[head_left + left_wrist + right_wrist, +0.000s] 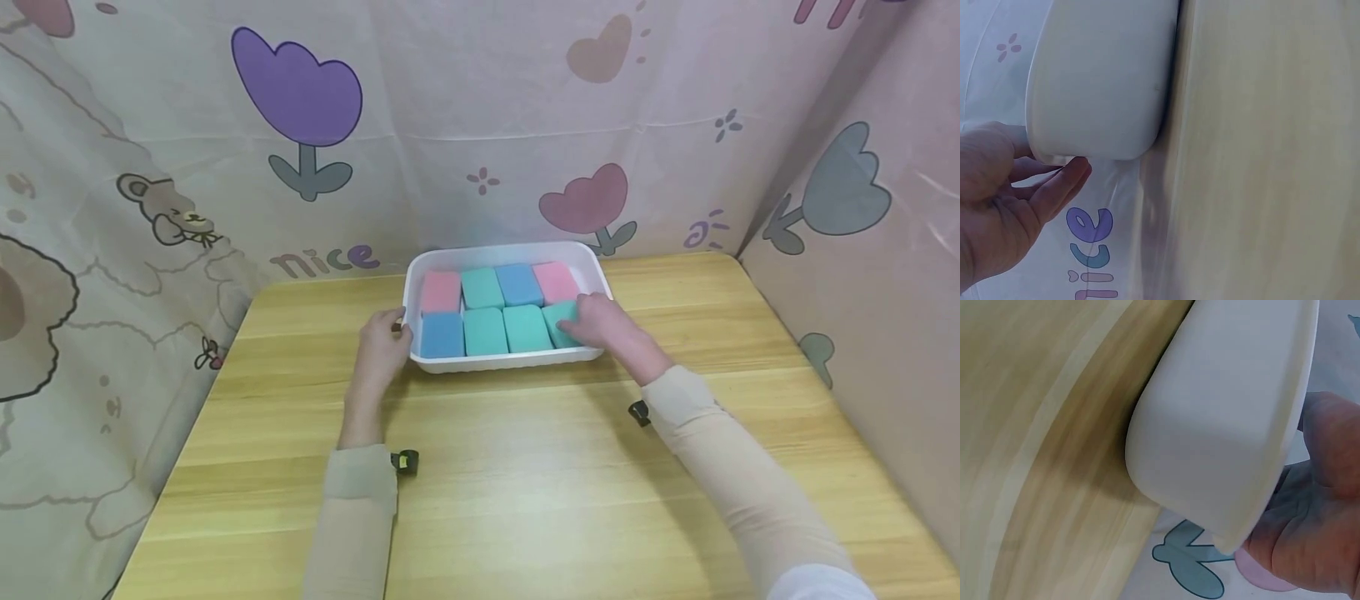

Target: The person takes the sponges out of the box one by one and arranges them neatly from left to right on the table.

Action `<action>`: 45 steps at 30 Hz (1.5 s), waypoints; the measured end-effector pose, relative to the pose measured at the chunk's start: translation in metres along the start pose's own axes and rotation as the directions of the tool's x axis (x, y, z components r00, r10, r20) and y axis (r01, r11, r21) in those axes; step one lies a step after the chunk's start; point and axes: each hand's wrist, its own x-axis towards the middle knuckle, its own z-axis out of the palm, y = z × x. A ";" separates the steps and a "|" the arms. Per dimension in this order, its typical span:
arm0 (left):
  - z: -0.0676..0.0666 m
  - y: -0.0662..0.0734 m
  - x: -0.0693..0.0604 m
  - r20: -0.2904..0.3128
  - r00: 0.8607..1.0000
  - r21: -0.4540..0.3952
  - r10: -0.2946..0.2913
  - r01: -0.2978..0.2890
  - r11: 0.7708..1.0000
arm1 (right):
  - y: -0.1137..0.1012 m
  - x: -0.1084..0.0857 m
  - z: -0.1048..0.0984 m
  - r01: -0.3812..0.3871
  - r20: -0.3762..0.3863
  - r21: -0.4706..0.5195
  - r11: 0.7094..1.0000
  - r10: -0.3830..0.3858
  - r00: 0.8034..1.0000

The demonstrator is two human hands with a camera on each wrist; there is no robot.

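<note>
Holding: left hand (381, 350) pinches the white tray (502, 363) at its left side, right hand (602, 322) grips a tilted green block (557, 316) in the near right corner. Tight spacing may wedge it against the neighbouring block (527, 329).

tray (510, 361) on table (517, 483), toward back | in tray: eight blocks (485, 332), two rows | cloth (442, 208) behind table

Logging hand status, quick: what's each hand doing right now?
Left hand: closed, holding the white tray at its left end.
Right hand: closed, holding the rightmost green block.
</note>
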 end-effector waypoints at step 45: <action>0.000 0.001 -0.001 0.015 1.000 -0.002 -0.004 0.004 1.000 | -0.007 -0.003 0.012 -0.086 -0.090 0.067 0.994 0.092 0.992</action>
